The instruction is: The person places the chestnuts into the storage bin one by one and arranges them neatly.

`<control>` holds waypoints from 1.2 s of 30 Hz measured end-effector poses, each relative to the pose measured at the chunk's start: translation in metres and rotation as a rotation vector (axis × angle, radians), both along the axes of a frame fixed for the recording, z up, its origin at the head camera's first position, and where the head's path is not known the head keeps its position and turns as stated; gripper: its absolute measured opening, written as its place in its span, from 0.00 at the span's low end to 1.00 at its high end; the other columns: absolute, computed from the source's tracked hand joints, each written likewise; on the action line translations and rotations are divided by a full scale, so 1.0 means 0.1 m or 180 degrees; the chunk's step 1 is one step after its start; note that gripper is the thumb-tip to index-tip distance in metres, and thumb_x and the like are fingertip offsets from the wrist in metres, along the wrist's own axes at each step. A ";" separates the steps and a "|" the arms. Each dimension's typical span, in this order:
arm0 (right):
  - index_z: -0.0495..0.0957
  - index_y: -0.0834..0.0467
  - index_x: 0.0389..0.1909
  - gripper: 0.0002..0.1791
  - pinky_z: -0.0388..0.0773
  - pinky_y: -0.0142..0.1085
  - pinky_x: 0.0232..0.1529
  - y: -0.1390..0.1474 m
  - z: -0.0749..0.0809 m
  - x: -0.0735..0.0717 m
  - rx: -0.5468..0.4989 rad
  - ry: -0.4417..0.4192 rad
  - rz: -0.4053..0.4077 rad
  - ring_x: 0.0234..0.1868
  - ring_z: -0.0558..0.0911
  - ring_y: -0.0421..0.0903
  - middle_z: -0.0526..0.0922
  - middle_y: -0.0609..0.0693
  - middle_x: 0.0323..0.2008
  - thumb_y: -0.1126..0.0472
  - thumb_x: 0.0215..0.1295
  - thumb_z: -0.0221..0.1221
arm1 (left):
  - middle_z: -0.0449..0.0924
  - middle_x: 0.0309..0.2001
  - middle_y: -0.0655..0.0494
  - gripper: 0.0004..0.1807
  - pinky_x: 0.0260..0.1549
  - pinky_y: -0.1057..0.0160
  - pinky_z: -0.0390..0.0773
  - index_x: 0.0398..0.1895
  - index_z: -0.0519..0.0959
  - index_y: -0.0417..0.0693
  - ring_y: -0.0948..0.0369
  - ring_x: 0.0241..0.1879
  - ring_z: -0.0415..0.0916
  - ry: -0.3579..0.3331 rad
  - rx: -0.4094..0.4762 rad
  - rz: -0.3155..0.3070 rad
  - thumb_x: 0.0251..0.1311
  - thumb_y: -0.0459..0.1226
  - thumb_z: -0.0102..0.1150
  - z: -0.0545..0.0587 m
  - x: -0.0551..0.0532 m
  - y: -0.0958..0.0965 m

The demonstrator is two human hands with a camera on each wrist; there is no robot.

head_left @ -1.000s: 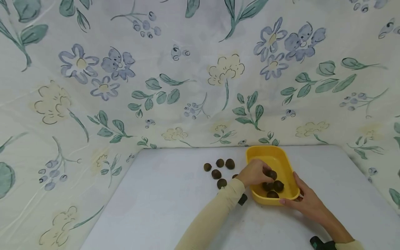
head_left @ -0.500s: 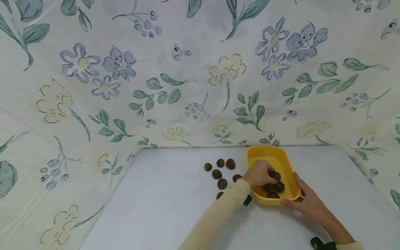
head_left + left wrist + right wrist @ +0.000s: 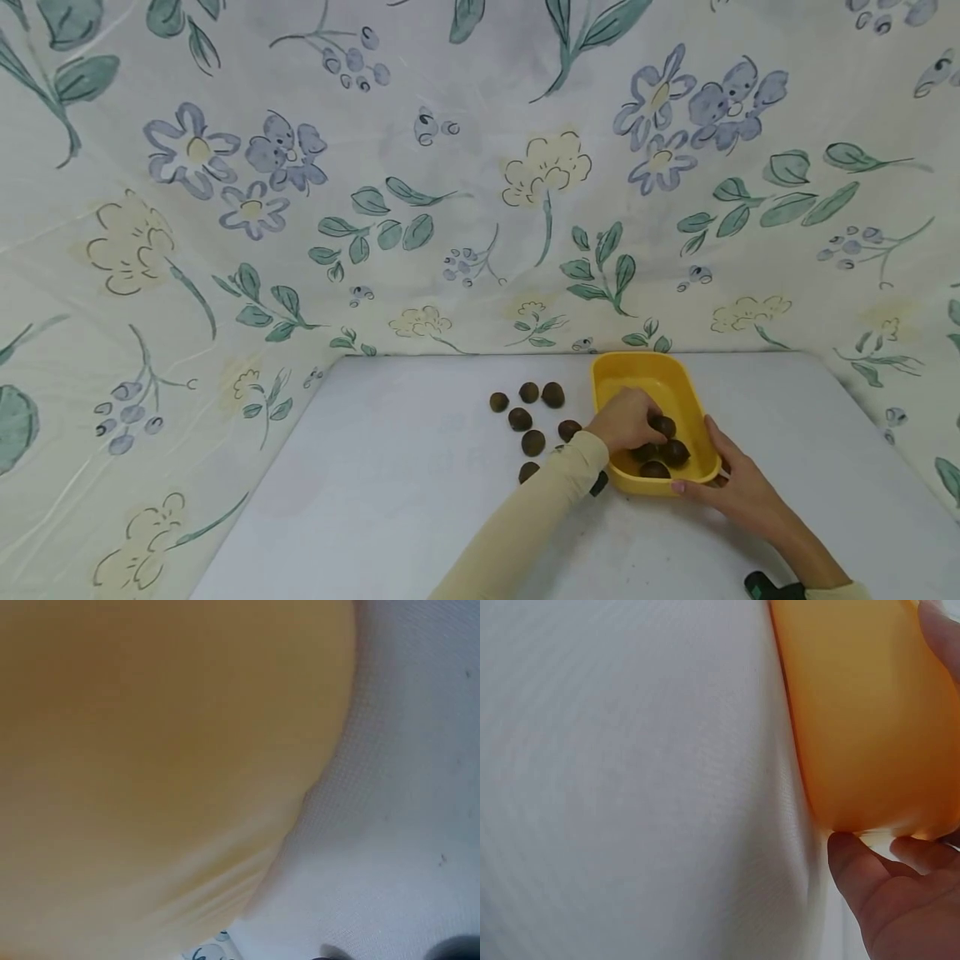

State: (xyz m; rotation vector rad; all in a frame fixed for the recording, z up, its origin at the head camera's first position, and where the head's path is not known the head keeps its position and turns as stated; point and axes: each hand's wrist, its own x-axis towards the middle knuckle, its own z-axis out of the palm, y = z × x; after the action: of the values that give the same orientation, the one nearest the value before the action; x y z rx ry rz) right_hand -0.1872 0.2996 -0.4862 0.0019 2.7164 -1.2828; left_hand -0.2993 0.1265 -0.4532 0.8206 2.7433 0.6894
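A yellow plastic tray (image 3: 645, 367) stands at the back right of the white table, with several round brown nuts (image 3: 676, 453) in its near half. My left hand (image 3: 628, 419) reaches over its left rim, fingers curled down at a nut (image 3: 664, 427) and pinching it. My right hand (image 3: 742, 483) grips the tray's near right corner, thumb at the near rim and fingers along the right side. In the right wrist view, fingertips (image 3: 851, 859) press against the tray wall (image 3: 877, 720). The tray's outer wall (image 3: 150, 765) fills much of the left wrist view.
Several more brown nuts (image 3: 520, 419) lie loose on the table (image 3: 390, 467) left of the tray, some close to the left sleeve (image 3: 525, 525). A flower-patterned cloth (image 3: 450, 208) rises behind the table's back edge.
My left hand has shifted a little to the right inside the tray, and the nut at its fingertips has moved right with it. My right hand keeps its grip on the corner.
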 end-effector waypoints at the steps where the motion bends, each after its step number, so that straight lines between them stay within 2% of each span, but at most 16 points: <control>1: 0.29 0.60 0.83 0.69 0.68 0.57 0.70 0.00 0.00 0.00 -0.0010 0.0002 0.0003 0.78 0.55 0.75 0.41 0.70 0.82 0.39 0.62 0.70 | 0.85 0.30 0.66 0.10 0.32 0.78 0.73 0.43 0.91 0.52 0.70 0.29 0.73 0.0010 -0.0028 -0.0010 0.59 0.42 0.75 0.00 0.00 0.00; 6: 0.29 0.60 0.83 0.69 0.70 0.56 0.69 0.01 -0.01 0.00 -0.0008 0.0030 0.0021 0.78 0.56 0.75 0.42 0.71 0.82 0.40 0.62 0.70 | 0.82 0.27 0.67 0.10 0.31 0.78 0.73 0.42 0.91 0.53 0.70 0.28 0.72 0.0006 -0.0096 -0.0028 0.59 0.42 0.76 -0.02 0.01 0.02; 13: 0.30 0.60 0.83 0.68 0.69 0.57 0.69 0.02 0.00 0.01 0.0028 0.0080 0.0034 0.77 0.56 0.75 0.43 0.71 0.82 0.40 0.62 0.70 | 0.80 0.22 0.69 0.06 0.27 0.78 0.69 0.36 0.91 0.55 0.71 0.25 0.71 0.0169 -0.0278 -0.0157 0.58 0.43 0.76 -0.03 0.02 0.02; 21: 0.30 0.58 0.83 0.68 0.69 0.57 0.69 0.02 0.00 0.01 -0.0004 0.0067 0.0027 0.78 0.56 0.75 0.42 0.71 0.82 0.41 0.62 0.70 | 0.80 0.23 0.69 0.07 0.25 0.78 0.69 0.37 0.91 0.54 0.71 0.24 0.71 0.0208 -0.0334 -0.0215 0.57 0.43 0.77 -0.04 0.01 0.02; 23: 0.30 0.59 0.83 0.68 0.69 0.58 0.70 0.02 -0.01 0.02 -0.0011 0.0060 0.0030 0.78 0.56 0.75 0.43 0.71 0.82 0.41 0.63 0.70 | 0.82 0.24 0.68 0.08 0.26 0.77 0.70 0.38 0.91 0.54 0.71 0.25 0.72 0.0222 -0.0361 -0.0232 0.57 0.44 0.77 -0.05 0.01 0.02; 25: 0.30 0.59 0.83 0.68 0.70 0.58 0.69 0.02 -0.02 0.02 -0.0024 0.0047 0.0032 0.78 0.56 0.75 0.43 0.71 0.82 0.41 0.63 0.70 | 0.86 0.29 0.68 0.11 0.31 0.78 0.73 0.42 0.91 0.54 0.71 0.29 0.74 0.0200 -0.0364 -0.0220 0.57 0.45 0.77 -0.04 0.02 0.01; 29: 0.30 0.59 0.83 0.68 0.70 0.57 0.69 0.02 -0.02 0.03 -0.0043 0.0019 0.0023 0.78 0.55 0.74 0.42 0.70 0.82 0.41 0.62 0.70 | 0.89 0.46 0.65 0.20 0.45 0.77 0.79 0.53 0.88 0.53 0.72 0.39 0.79 0.0017 -0.0207 -0.0118 0.58 0.46 0.76 0.04 0.06 -0.04; 31: 0.29 0.59 0.83 0.68 0.70 0.57 0.69 0.02 -0.02 0.02 -0.0038 0.0026 0.0028 0.78 0.55 0.75 0.42 0.70 0.82 0.41 0.62 0.70 | 0.89 0.51 0.62 0.23 0.48 0.75 0.81 0.57 0.86 0.52 0.72 0.42 0.80 -0.0082 -0.0041 -0.0081 0.60 0.47 0.75 0.11 0.07 -0.10; 36: 0.29 0.60 0.83 0.69 0.69 0.56 0.69 0.03 -0.01 -0.01 0.0008 0.0020 0.0035 0.78 0.55 0.75 0.42 0.71 0.82 0.39 0.62 0.70 | 0.89 0.50 0.58 0.23 0.42 0.75 0.81 0.57 0.86 0.48 0.71 0.40 0.80 -0.0209 0.0439 -0.0047 0.61 0.46 0.74 0.27 0.08 -0.35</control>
State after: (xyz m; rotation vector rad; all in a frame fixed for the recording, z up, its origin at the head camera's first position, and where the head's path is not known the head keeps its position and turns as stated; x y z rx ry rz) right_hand -0.1881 0.3025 -0.4877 -0.0171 2.7195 -1.2786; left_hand -0.2915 0.0911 -0.4261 0.8294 2.6525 0.8944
